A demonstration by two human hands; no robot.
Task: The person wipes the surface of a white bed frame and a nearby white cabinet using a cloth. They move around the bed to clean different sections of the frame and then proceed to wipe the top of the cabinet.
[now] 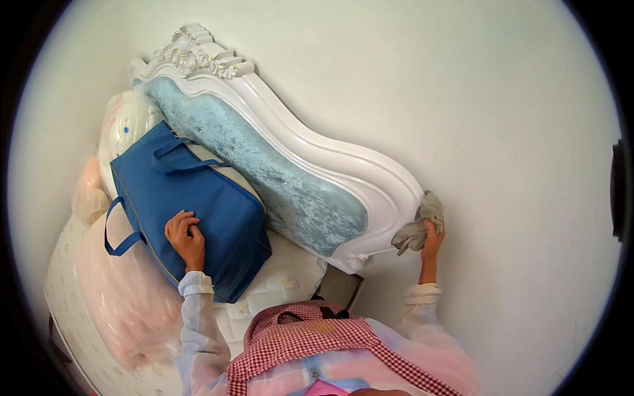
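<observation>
My right hand [432,237] grips a crumpled grey cloth [413,232] against the outer end of a white carved headboard frame [317,143]. Light blue, shiny tufted upholstery [277,183] fills the headboard, and moulded scrollwork [195,54] crowns its top. My left hand [186,237] is over a blue fabric storage bag [188,198], its fingers curled and nothing seen in them; whether it touches the bag cannot be told. The bag has blue strap handles [124,242] and lies on the bed, close along the headboard.
A pale quilted mattress [267,297] lies under the bag. Plastic-wrapped pink bedding [129,292] and a white plush toy in clear plastic [126,123] lie left of the bag. A plain white wall [470,123] rises behind the headboard and on the right.
</observation>
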